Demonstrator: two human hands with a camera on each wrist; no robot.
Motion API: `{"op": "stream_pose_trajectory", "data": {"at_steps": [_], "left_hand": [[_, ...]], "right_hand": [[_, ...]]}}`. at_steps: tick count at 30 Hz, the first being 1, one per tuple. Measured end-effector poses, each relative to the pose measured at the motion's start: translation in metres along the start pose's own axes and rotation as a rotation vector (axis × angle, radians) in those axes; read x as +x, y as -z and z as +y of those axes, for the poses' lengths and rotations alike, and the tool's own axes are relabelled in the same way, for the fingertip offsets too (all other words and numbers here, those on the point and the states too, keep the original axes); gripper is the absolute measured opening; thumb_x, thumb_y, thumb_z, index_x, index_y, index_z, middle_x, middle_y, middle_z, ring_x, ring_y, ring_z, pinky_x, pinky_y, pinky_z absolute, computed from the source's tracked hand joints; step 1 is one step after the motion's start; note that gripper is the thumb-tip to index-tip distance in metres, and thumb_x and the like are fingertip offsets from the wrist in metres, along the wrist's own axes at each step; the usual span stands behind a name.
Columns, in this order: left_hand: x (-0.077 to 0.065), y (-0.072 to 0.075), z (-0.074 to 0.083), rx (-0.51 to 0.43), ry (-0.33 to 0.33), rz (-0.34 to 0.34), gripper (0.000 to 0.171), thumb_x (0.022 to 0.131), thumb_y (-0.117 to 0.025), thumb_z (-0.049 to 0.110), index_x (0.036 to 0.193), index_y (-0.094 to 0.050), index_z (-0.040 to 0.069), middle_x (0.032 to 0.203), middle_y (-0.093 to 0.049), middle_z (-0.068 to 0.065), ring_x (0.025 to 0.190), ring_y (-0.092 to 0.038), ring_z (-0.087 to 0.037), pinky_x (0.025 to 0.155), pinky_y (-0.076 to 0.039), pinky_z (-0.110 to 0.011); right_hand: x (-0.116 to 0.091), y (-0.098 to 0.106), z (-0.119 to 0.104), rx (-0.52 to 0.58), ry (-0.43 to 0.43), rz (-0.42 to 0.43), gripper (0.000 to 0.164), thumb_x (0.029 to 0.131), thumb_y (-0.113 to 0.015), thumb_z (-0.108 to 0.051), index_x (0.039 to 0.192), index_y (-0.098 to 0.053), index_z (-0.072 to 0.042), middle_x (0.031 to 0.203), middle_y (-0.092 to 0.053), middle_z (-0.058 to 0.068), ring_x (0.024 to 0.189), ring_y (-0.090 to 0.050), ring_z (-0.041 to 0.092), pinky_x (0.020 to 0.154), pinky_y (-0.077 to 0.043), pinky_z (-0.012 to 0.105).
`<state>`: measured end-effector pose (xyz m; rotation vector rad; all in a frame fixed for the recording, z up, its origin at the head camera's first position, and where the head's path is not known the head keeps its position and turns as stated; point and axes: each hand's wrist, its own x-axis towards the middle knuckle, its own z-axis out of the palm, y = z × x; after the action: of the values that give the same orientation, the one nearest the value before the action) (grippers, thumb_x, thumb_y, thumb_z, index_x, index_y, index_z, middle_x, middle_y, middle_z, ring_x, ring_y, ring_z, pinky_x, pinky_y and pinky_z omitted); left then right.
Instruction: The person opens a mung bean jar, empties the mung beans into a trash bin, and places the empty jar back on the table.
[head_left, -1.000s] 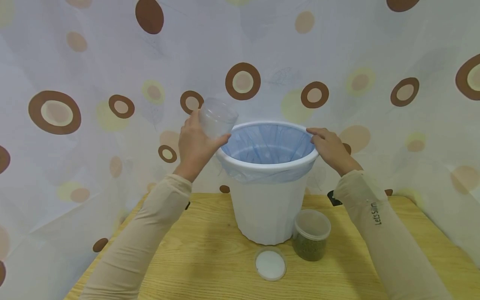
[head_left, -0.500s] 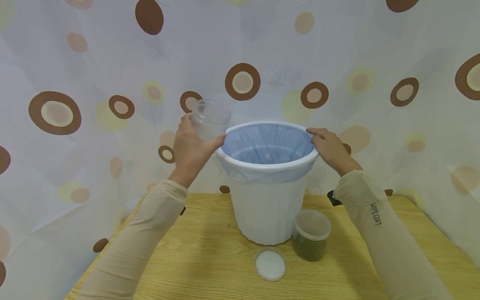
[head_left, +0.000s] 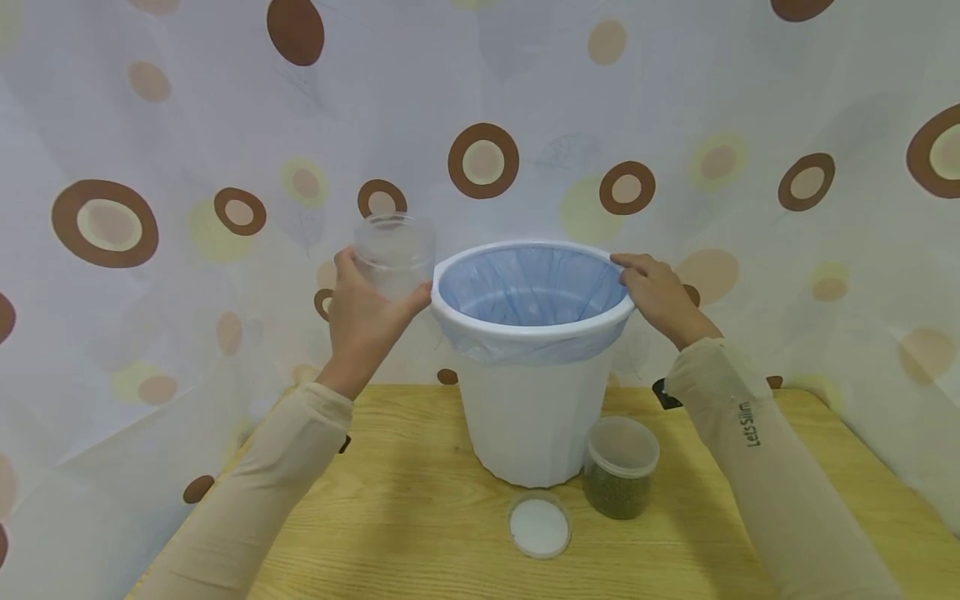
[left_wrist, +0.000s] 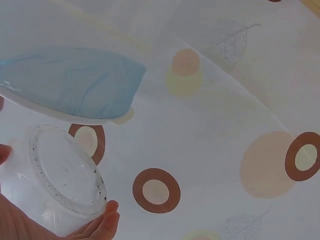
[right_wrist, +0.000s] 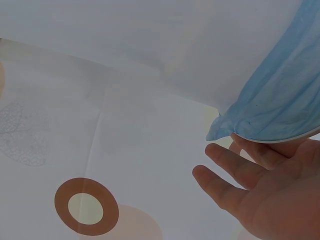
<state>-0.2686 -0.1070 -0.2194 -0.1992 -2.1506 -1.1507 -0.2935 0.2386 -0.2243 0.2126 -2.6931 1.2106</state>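
My left hand (head_left: 367, 325) holds a clear plastic jar (head_left: 395, 250) upright beside the left rim of a white trash bin (head_left: 532, 408). The jar's round base (left_wrist: 67, 170) faces the left wrist camera, with dark specks along its edge. Inside the bin is a blue bag (head_left: 525, 283), folded out over the rim. My right hand (head_left: 660, 296) grips the right side of the rim, with two fingers (right_wrist: 220, 187) spread out loosely below it in the right wrist view. The right thumb is largely hidden there.
A second clear jar (head_left: 621, 467), without its lid and partly filled with green dried material, stands at the bin's right foot. A round lid (head_left: 539, 527) with a white centre lies in front on the wooden table (head_left: 405, 517). A patterned sheet (head_left: 540, 83) hangs behind.
My left hand has carried the clear jar left and down, away from above the bin's rim, and the jar has gone from tilted to upright. My right hand stays at the rim.
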Motion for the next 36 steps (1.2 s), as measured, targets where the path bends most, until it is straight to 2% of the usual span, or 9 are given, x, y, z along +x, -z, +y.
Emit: {"op": "stream_pose_trajectory", "data": {"at_steps": [4,13,20,26,36], "left_hand": [[-0.007,0.003,-0.005,-0.034,0.02,-0.007,0.088,0.069,-0.081,0.038,0.135,-0.032,0.006,0.117,-0.055,-0.016,0.096,-0.056,-0.032,0.08,-0.047,-0.046],[-0.022,0.005,-0.021,-0.11,0.06,-0.013,0.085,0.071,-0.081,0.034,0.134,-0.03,0.008,0.125,-0.051,-0.018,0.103,-0.054,-0.033,0.086,-0.046,-0.047],[-0.031,0.004,-0.034,-0.112,0.082,-0.049,0.082,0.073,-0.08,0.036,0.131,-0.03,0.006,0.12,-0.054,-0.02,0.101,-0.056,-0.033,0.084,-0.046,-0.046],[-0.038,0.003,-0.045,-0.128,0.085,-0.087,0.082,0.075,-0.079,0.037,0.132,-0.03,0.005,0.124,-0.053,-0.019,0.105,-0.055,-0.033,0.086,-0.046,-0.048],[-0.05,-0.007,-0.065,-0.112,0.075,-0.121,0.081,0.072,-0.083,0.028,0.133,-0.036,0.002,0.126,-0.039,-0.017,0.111,-0.044,-0.029,0.09,-0.044,-0.048]], "right_hand": [[0.001,0.0,0.001,-0.002,-0.002,0.005,0.054,0.1,-0.026,-0.024,0.151,-0.029,-0.008,0.155,-0.023,0.019,0.136,-0.027,0.04,0.107,-0.025,0.057],[-0.001,-0.001,-0.001,-0.005,-0.006,-0.001,0.054,0.1,-0.024,-0.024,0.152,-0.028,-0.008,0.156,-0.022,0.02,0.133,-0.03,0.04,0.105,-0.026,0.058],[-0.001,-0.001,-0.003,-0.016,0.0,-0.005,0.054,0.1,-0.023,-0.024,0.152,-0.027,-0.008,0.156,-0.021,0.02,0.136,-0.027,0.041,0.106,-0.025,0.059],[-0.002,-0.001,-0.002,0.015,-0.011,-0.007,0.053,0.1,-0.025,-0.024,0.152,-0.027,-0.008,0.156,-0.021,0.019,0.134,-0.029,0.04,0.106,-0.026,0.058],[-0.001,-0.001,0.0,0.013,-0.005,-0.002,0.054,0.1,-0.025,-0.024,0.152,-0.027,-0.009,0.156,-0.022,0.019,0.134,-0.029,0.04,0.106,-0.025,0.059]]}}
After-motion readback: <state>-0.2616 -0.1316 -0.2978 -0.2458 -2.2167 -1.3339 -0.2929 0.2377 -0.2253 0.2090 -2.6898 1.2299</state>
